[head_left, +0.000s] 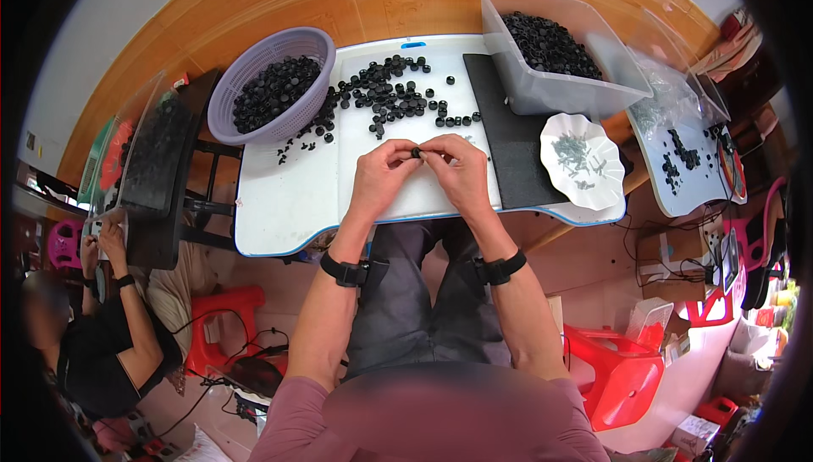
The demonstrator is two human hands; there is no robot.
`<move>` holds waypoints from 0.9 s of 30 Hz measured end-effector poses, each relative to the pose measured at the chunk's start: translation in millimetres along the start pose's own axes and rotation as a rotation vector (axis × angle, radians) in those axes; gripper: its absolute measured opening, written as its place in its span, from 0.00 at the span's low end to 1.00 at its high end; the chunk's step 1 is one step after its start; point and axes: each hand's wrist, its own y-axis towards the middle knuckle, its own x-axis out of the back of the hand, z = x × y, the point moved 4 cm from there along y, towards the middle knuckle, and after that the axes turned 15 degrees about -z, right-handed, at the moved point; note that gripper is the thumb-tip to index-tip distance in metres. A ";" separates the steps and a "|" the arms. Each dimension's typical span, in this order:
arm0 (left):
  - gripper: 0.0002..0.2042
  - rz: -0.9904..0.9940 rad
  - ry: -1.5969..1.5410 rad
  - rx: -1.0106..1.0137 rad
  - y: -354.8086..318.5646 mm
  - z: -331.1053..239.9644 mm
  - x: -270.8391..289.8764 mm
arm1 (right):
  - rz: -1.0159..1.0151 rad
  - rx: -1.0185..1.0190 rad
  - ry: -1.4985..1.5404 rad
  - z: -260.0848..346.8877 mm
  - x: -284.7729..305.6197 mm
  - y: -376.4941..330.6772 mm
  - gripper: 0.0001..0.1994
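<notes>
We note the left hand [381,176] and right hand [461,176], both pinched nearly closed on one small black cap [416,153] between them — presumably for steadiness. Loose black caps [410,111] lie beyond, a scalloped white dish [609,176] rightward — likely for easy reach.
</notes>
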 end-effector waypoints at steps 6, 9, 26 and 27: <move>0.12 -0.017 0.000 0.002 -1.4 -1.4 -1.4 | -0.002 0.016 0.000 1.7 1.7 1.3 0.06; 0.12 -0.003 0.015 0.006 -0.2 1.6 -0.9 | -0.003 0.014 -0.005 1.9 0.4 1.6 0.05; 0.12 -0.026 -0.027 -0.087 -0.5 7.1 -0.4 | -0.005 -0.055 0.023 -3.4 -1.4 -1.2 0.07; 0.12 -0.027 -0.029 -0.086 -0.5 6.5 -0.2 | -0.003 -0.054 0.022 -4.2 -0.8 -1.0 0.07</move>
